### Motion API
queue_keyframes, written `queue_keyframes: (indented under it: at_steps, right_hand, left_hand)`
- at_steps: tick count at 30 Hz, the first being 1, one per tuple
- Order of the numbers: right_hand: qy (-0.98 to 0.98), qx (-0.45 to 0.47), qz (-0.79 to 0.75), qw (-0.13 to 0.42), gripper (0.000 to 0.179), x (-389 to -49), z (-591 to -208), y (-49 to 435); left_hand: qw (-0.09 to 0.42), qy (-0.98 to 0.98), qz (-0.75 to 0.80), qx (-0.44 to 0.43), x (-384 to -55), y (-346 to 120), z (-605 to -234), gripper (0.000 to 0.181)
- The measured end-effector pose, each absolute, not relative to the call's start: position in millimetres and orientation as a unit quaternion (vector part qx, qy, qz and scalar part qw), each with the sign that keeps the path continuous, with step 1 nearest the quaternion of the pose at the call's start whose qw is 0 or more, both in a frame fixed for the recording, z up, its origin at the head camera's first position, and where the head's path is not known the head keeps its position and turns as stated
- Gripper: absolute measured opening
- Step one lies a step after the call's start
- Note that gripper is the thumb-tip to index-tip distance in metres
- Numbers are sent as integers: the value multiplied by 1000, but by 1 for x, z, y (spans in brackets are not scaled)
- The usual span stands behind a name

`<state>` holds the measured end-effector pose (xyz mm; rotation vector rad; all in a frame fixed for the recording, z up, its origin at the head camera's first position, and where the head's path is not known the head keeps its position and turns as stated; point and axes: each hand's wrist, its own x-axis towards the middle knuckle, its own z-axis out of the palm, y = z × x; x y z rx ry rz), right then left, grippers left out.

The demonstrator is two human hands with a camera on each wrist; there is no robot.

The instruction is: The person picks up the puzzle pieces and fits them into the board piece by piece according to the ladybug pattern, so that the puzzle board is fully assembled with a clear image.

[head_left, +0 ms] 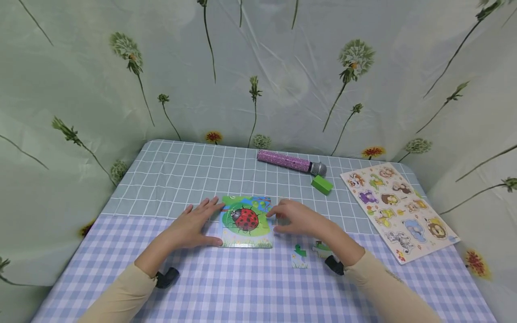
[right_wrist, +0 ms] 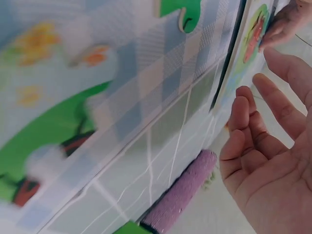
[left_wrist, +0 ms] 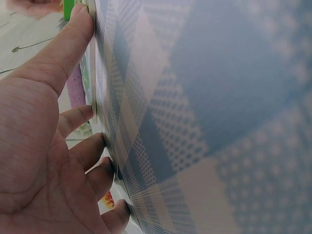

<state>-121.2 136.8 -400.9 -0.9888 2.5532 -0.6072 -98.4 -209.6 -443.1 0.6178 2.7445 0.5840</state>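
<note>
A square ladybug jigsaw puzzle (head_left: pixel 245 220) lies in the middle of the table, its piece seams faintly visible. My left hand (head_left: pixel 191 226) is spread at its left side, with the thumb at the lower left edge and a fingertip at the upper left corner. At the puzzle's right edge hovers my right hand (head_left: pixel 298 217), thumb and index apart and the other fingers curled in. Nothing shows between those fingers in the right wrist view. Two loose puzzle pieces lie below the right hand: a narrow one (head_left: pixel 299 257) and another (head_left: pixel 322 249) partly hidden by the wrist.
A pink glittery microphone (head_left: pixel 284 159) lies toward the back, with a green block (head_left: pixel 322 184) just in front of it. An animal picture board (head_left: pixel 397 211) sits at an angle on the right. Behind the table hangs a dandelion-print curtain (head_left: pixel 282 85).
</note>
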Motion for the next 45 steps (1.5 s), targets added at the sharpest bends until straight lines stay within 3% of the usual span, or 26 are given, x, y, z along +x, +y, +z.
queue_keyframes:
  at_steps: [9,21,31,45]
  right_hand:
    - [918,-272,-200,205,50,-93,-396,167]
    - [914,-236,-263,198,55,-58,-409,190]
    - [887,-228,-328,232,54,-48,-416,201]
    - [892,-230,-324,217,50,-46,-423,198]
  left_hand:
    - [130,947,199,213,-99,-210,-441,109]
    - [124,948,204,211,-97,-208,-438,108]
    - [132,948,203,205,-96,-207,-437,109]
    - [126,948,204,208,-95,-208,-439,107]
